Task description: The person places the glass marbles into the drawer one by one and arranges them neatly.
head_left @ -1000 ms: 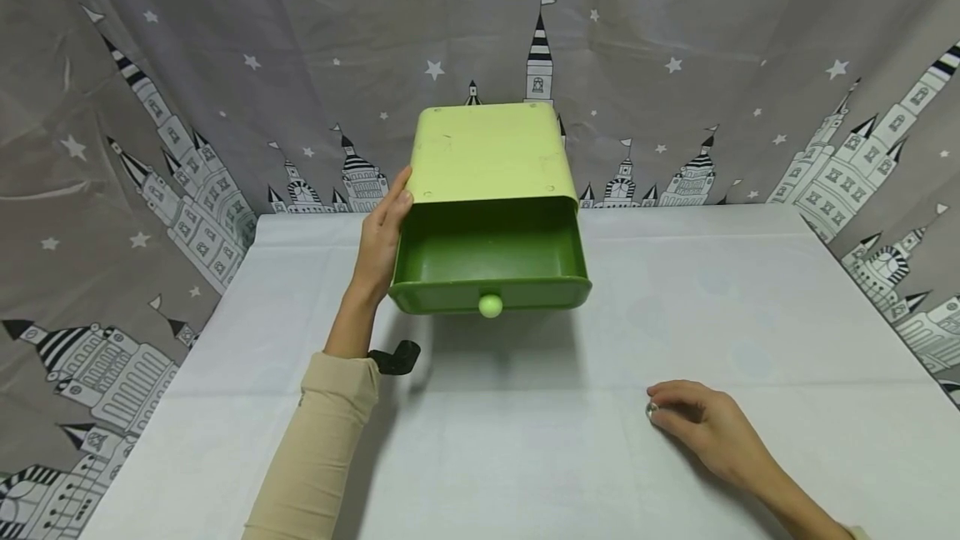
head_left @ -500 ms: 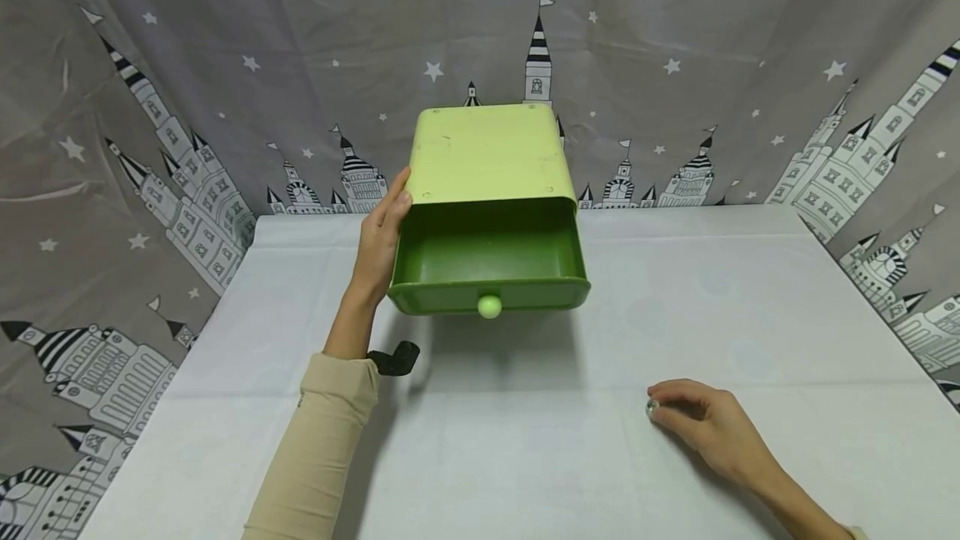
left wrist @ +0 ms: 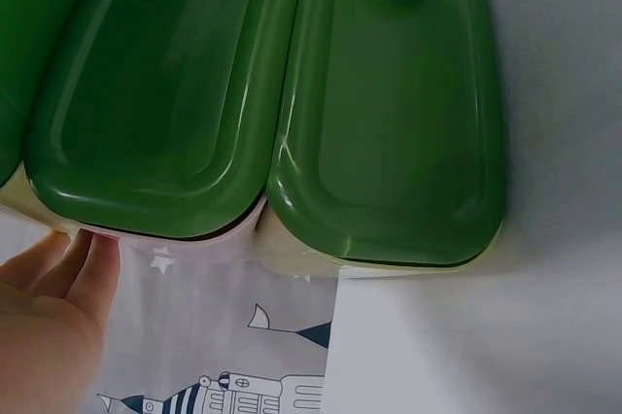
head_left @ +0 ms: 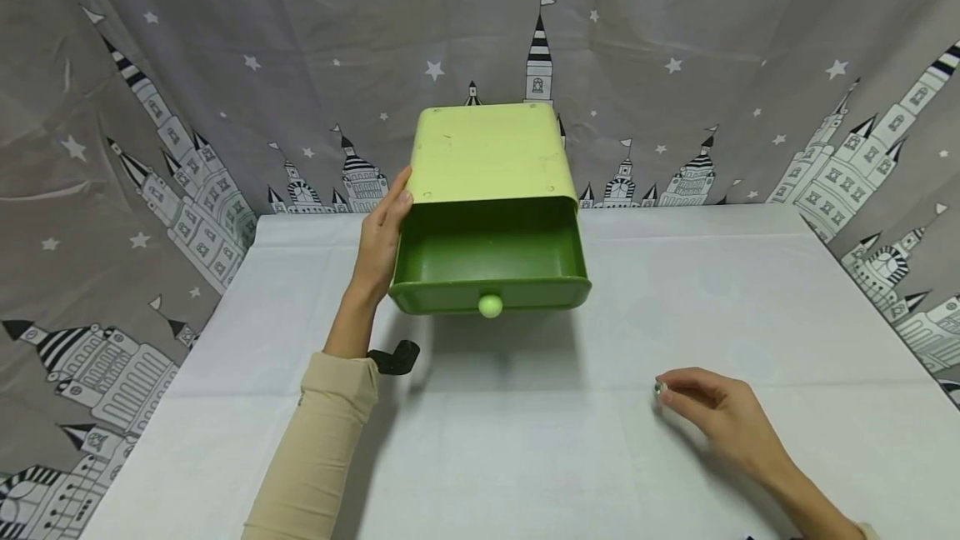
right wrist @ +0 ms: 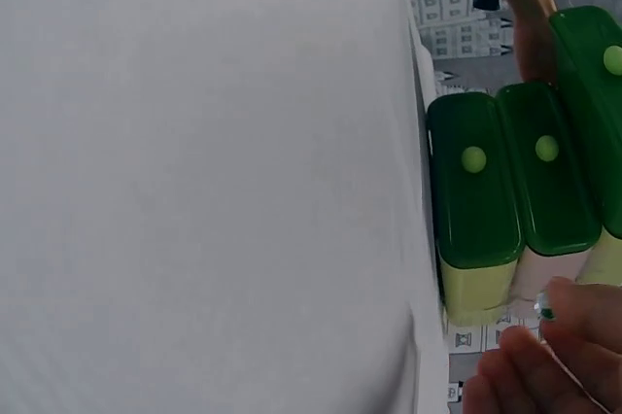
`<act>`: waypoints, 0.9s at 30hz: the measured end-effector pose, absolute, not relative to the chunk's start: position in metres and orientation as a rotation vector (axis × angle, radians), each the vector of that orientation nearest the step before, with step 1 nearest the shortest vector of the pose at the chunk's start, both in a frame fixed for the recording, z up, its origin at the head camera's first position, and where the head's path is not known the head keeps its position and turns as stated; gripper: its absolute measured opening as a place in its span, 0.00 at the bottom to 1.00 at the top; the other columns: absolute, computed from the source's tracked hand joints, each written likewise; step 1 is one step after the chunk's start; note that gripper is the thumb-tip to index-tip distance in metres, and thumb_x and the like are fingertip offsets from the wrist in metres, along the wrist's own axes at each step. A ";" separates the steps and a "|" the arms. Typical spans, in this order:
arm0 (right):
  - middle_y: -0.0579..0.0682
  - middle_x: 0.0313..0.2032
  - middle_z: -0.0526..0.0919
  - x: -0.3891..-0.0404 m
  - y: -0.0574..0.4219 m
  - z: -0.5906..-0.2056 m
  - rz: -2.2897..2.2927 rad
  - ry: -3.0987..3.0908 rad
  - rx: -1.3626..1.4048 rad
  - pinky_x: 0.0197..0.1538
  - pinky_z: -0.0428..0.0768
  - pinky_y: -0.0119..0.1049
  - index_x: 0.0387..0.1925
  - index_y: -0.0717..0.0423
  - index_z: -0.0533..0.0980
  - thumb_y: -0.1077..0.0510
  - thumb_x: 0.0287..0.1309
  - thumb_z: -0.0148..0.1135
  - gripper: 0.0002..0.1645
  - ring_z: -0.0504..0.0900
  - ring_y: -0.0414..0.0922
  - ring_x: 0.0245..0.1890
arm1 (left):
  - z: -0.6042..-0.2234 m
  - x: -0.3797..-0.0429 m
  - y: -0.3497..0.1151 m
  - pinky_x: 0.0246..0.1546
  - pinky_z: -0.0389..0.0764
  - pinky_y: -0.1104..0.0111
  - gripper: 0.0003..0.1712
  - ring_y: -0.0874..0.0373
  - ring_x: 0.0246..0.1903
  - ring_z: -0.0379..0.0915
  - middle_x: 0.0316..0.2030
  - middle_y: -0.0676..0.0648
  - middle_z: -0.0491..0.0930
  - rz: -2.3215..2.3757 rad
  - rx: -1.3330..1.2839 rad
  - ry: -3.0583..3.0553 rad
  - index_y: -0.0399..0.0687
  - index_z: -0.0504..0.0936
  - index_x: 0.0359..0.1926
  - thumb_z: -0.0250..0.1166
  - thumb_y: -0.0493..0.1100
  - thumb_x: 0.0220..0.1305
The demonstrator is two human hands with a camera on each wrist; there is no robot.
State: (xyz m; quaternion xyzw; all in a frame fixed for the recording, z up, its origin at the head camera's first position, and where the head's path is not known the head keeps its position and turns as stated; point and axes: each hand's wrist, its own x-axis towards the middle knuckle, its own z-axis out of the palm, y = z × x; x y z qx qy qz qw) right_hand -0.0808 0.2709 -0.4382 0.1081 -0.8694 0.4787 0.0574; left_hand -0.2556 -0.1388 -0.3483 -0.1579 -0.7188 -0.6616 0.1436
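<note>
A small drawer unit [head_left: 491, 152] with a pale yellow-green casing stands at the back middle of the table. Its dark green top drawer [head_left: 450, 297] is pulled out, with nothing visible inside. My left hand [head_left: 378, 248] rests against the unit's left side, fingers straight along the casing and thumb near its front edge. The left wrist view shows the lower two drawer fronts [left wrist: 408, 122] pushed in. Well to the right, my right hand [head_left: 723, 415] pinches a glass marble [right wrist: 544, 307], clear with some green, between thumb and fingertips above the cloth.
White cloth [head_left: 525, 457] covers the table, and the unit's shadow falls on it. A grey curtain with castles and stars [head_left: 300, 40] hangs behind and along both sides. A black strap end [head_left: 397, 358] sticks out from the left wrist.
My right hand has lifted slightly and shifted a little right and away, the marble rising with it. The left hand and the drawer unit stay as they were.
</note>
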 end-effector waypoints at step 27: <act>0.45 0.37 0.87 -0.098 0.269 -0.398 1.384 -2.493 0.304 0.40 0.80 0.23 0.41 0.62 0.83 0.65 0.61 0.67 0.07 0.84 0.33 0.37 | -0.348 -0.254 -0.140 0.71 0.52 0.69 0.29 0.63 0.73 0.47 0.74 0.51 0.58 -1.909 -0.445 -2.084 0.49 0.61 0.75 0.48 0.49 0.77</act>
